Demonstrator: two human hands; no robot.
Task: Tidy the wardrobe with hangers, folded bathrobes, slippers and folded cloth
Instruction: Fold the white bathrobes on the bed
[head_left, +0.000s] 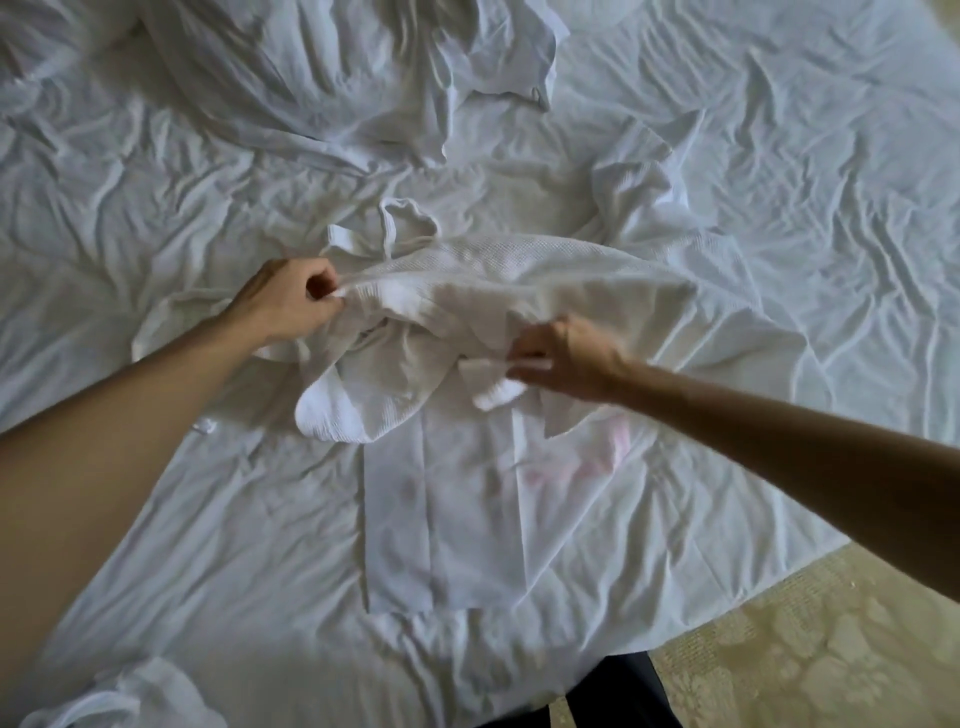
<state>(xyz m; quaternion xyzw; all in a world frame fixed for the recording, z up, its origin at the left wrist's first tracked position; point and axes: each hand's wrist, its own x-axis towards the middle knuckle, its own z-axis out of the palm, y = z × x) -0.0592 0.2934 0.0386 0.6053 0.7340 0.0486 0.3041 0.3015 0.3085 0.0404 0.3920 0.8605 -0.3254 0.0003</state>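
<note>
**A:** The fingers (524, 358) first: what are they doing?

**B:** Those of the right hand (558, 358) are curled and pinch a fold of the white waffle bathrobe (498, 291), close to a loose strip of it. The left hand (288, 301), out at nine o'clock from the right, has its fingers bent round the robe's raised edge, thumb against them. Between the two hands the cloth is lifted off the bed and stretched into a low arch.

**A:** And nearer than that?

**B:** At six o'clock, a dark shape (618, 691) at the foot of the view; I cannot tell what it is. At four o'clock, patterned beige carpet (810, 649). At seven o'clock, a bunched piece of white cloth (135, 696) on the bed's edge.

**A:** Where does the robe lie?

**B:** Mid-bed on the creased white sheet (831, 208). Its lower half lies flat toward six o'clock, faint pink (587, 462) showing through it. One sleeve (332, 410) hangs from the raised part.

**A:** Farther off?

**B:** A belt loop (405, 223) stands just beyond the arch at twelve o'clock. Past it, at eleven o'clock, a second heap of white fabric (337, 67) lies crumpled. No box or basket shows; everything rests straight on the sheet.
</note>
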